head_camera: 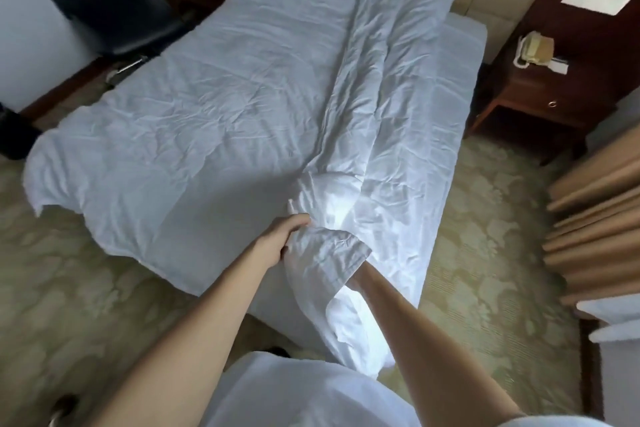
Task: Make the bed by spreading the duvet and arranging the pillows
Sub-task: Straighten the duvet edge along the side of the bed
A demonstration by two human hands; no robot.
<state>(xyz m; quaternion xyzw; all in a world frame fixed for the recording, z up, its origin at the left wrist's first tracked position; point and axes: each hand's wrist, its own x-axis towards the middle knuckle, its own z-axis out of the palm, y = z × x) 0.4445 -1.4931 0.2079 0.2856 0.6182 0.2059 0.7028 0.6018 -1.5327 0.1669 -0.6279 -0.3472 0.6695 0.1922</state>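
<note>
Duvet (194,107): white, soft, light-looking, creased; spread over bed, bunched in ridge right of centre. Best taken by foot-end edge. Left hand (287,236): fingers curled round fold at foot of duvet. Right hand: hidden under fold, state cannot tell. Pillow (422,0): beyond duvet's head end.

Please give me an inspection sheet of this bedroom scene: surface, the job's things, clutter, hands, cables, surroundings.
Surface: bed, bare sheet showing along its right side.
Job's things: white duvet wrinkled, bunched in a ridge right of centre; pillow at the head, partly under the duvet.
Clutter: nothing seen on the bed.
Hands: left hand grips the duvet's near edge; right hand hidden under the fabric.
Cables: coiled cord on the telephone.
Surroundings: nightstand, curtain, patterned carpet.
</note>
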